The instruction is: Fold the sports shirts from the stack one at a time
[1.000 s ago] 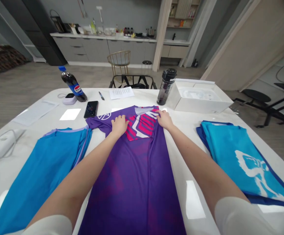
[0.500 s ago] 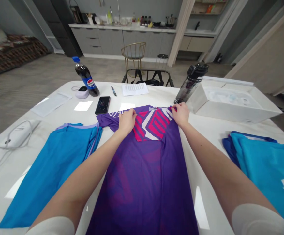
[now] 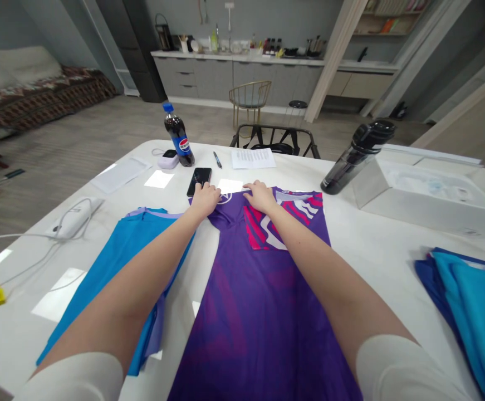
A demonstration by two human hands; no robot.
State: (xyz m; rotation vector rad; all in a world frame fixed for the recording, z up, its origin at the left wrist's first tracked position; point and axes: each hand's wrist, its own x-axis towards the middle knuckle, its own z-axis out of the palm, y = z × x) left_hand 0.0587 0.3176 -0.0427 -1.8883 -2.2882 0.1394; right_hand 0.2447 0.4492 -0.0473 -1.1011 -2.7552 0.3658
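Observation:
A purple jersey (image 3: 259, 301) with a pink and white pattern lies lengthwise on the white table (image 3: 376, 245), its right sleeve folded in over the body. My left hand (image 3: 204, 197) rests on the left sleeve near the top left corner, fingers curled onto the cloth. My right hand (image 3: 259, 196) lies on the collar area just right of it, fingers pressed down on the fabric. Both forearms stretch over the jersey.
A folded blue shirt (image 3: 112, 267) lies left of the jersey, another blue garment (image 3: 471, 301) at the right. Behind are a black phone (image 3: 199, 180), a cola bottle (image 3: 178, 135), a pen (image 3: 217, 159), a paper sheet (image 3: 253, 158), a dark flask (image 3: 357, 159), an open white box (image 3: 430, 192) and a white device with cable (image 3: 73, 218).
My right hand has moved from the right shoulder of the jersey to the collar, and my left hand has shifted left onto the sleeve. The camera has turned to the left.

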